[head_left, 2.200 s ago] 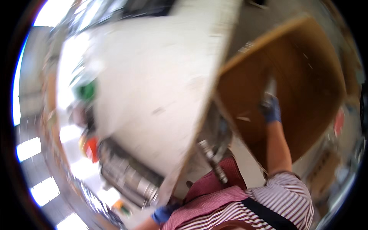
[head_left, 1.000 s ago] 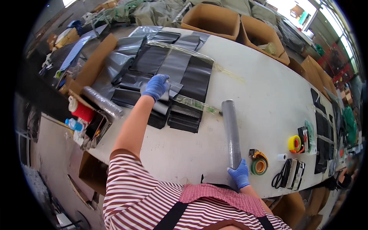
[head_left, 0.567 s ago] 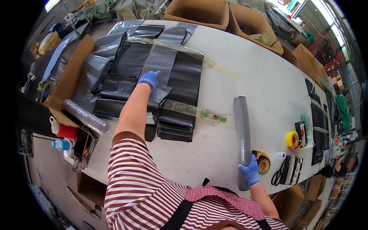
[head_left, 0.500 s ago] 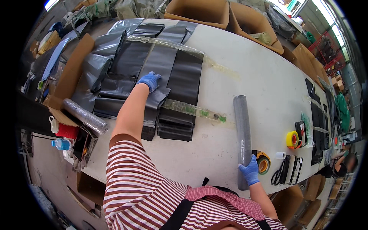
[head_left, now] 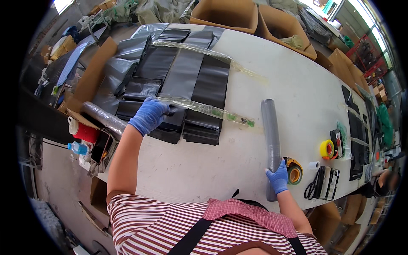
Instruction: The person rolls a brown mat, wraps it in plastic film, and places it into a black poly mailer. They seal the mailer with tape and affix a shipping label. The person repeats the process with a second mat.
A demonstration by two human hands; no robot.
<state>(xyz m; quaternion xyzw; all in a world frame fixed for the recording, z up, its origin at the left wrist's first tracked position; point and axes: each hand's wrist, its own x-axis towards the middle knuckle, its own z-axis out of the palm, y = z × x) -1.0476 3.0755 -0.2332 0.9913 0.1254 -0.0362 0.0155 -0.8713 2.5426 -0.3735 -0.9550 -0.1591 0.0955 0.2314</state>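
My left hand (head_left: 148, 115), in a blue glove, is closed on the edge of a dark plastic sheet at the near side of the stacks. Black and grey folded plastic sheets (head_left: 207, 83) lie in overlapping stacks on the white table (head_left: 204, 170). Two transparent tape strips cross them; the nearer tape strip (head_left: 199, 106) runs beside my left hand and has green bits near its right end. My right hand (head_left: 278, 176), also gloved in blue, is wrapped round the lower part of a long grey roll (head_left: 270, 127) lying lengthwise on the table.
Right of the roll lie a tape dispenser (head_left: 294, 171), yellow tape (head_left: 327, 149), scissors (head_left: 311, 190) and more black sheets (head_left: 356, 140). At left are a bubble-wrap roll (head_left: 104, 118), a red jug (head_left: 85, 130) and a blue bottle (head_left: 78, 148). Cardboard boxes (head_left: 224, 15) stand beyond the far edge.
My left hand has come nearer and left from the middle of the stacks, and its fingers have closed on a sheet edge. My right hand stays on the roll. The view has shifted slightly.
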